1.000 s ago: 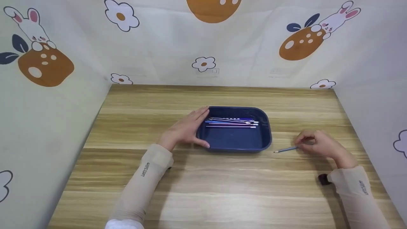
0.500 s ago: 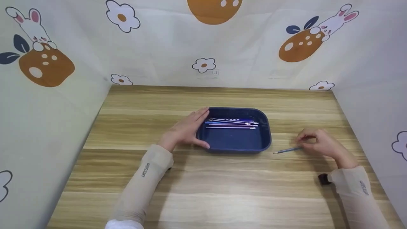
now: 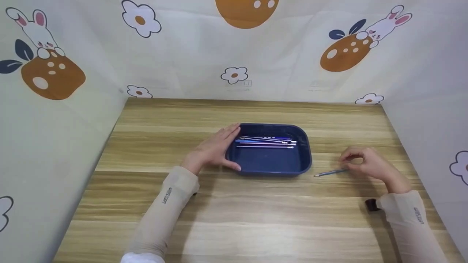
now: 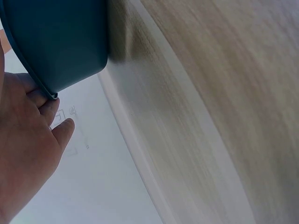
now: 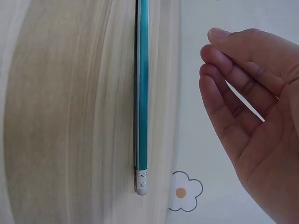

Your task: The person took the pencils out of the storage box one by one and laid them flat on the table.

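Observation:
A dark blue plastic bin (image 3: 270,160) stands mid-table with several pencils (image 3: 265,147) lying side by side in it. My left hand (image 3: 212,148) holds its left end, fingers at the far corner and thumb at the near one. The left wrist view shows the fingertips (image 4: 49,108) at the bin's rim. To the bin's right, a blue-green pencil (image 3: 329,172) lies on the table, its sharpened tip toward the bin. Above its eraser end hovers my right hand (image 3: 365,164), loosely curled. In the right wrist view a gap separates those fingers from the pencil (image 5: 144,93).
The wood-grain table (image 3: 270,223) is bounded at the back and sides by a pale printed cloth (image 3: 190,54). A small black device (image 3: 372,205) sits at the right sleeve cuff.
My right hand's fingers have shifted slightly, and more of the blue-green pencil shows than a second ago. The left hand and the bin hold their place.

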Tool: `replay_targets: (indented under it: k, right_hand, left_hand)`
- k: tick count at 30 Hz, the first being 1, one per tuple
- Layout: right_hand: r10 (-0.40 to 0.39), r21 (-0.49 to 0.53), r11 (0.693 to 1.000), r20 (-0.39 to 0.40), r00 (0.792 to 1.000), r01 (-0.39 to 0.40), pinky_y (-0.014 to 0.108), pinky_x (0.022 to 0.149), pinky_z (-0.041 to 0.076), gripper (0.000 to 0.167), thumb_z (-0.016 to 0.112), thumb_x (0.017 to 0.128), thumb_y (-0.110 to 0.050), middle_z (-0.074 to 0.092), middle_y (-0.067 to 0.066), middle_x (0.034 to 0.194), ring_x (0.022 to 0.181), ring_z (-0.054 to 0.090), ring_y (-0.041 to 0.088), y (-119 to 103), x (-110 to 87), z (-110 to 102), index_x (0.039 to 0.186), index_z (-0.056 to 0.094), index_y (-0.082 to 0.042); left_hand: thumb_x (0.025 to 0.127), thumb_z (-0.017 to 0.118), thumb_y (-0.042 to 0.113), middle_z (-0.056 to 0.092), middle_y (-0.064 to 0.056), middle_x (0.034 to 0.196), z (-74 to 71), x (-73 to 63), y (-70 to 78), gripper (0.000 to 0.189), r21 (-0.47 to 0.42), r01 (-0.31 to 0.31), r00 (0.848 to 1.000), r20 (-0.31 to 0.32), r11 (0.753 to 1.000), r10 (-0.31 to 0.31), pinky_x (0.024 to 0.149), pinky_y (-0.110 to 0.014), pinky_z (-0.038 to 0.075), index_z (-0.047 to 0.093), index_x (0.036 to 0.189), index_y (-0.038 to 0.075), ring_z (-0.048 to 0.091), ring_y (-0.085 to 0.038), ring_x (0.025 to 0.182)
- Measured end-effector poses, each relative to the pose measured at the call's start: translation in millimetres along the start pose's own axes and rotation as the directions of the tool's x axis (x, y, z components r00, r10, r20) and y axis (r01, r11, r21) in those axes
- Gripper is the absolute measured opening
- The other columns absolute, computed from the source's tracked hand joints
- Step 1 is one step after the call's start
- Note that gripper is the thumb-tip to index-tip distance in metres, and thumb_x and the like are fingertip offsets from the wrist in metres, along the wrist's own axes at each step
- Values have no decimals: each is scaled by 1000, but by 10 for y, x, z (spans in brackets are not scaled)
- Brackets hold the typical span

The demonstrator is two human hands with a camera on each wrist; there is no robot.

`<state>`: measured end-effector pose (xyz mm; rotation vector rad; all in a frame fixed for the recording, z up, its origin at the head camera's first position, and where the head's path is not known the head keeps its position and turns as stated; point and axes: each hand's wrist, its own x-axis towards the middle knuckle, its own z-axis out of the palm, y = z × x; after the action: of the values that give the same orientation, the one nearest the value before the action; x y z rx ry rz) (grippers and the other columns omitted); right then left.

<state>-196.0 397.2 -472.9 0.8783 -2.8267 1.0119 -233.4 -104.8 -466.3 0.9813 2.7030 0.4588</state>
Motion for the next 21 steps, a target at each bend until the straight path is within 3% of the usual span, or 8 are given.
replay_targets:
  k: [4, 12, 21]
  right_hand:
    - [-12, -8, 1000, -12, 1000, 11, 3, 80, 49, 29, 75, 71, 18, 74, 12, 89, 84, 64, -5, -67, 20, 5, 89, 75, -4]
    - [-59, 79, 995, 7, 998, 58, 3, 82, 49, 24, 71, 72, 23, 70, 22, 88, 88, 63, -5, -388, 80, -51, 89, 71, 5]
    - [-56, 85, 995, 20, 998, 54, 5, 81, 50, 25, 72, 72, 21, 71, 19, 88, 85, 65, 0, -352, 101, -42, 90, 72, 4]
  left_hand:
    - [67, 72, 78, -2, -4, 170, 4, 2, -1, 134, -7, 0, 1000, 0, 1000, 0, 130, -37, 5, 5, 161, 9, 1, -19, 158]
    - [69, 75, 73, 1, -8, 170, 13, 17, 0, 132, -5, -20, 1000, -6, 1000, 20, 130, -39, 7, 7, 161, 6, 4, -22, 158]
    - [68, 74, 74, 1, -8, 170, 8, 10, 11, 133, 0, -13, 1000, -8, 1000, 13, 130, -39, 7, 7, 161, 6, 4, -22, 158]
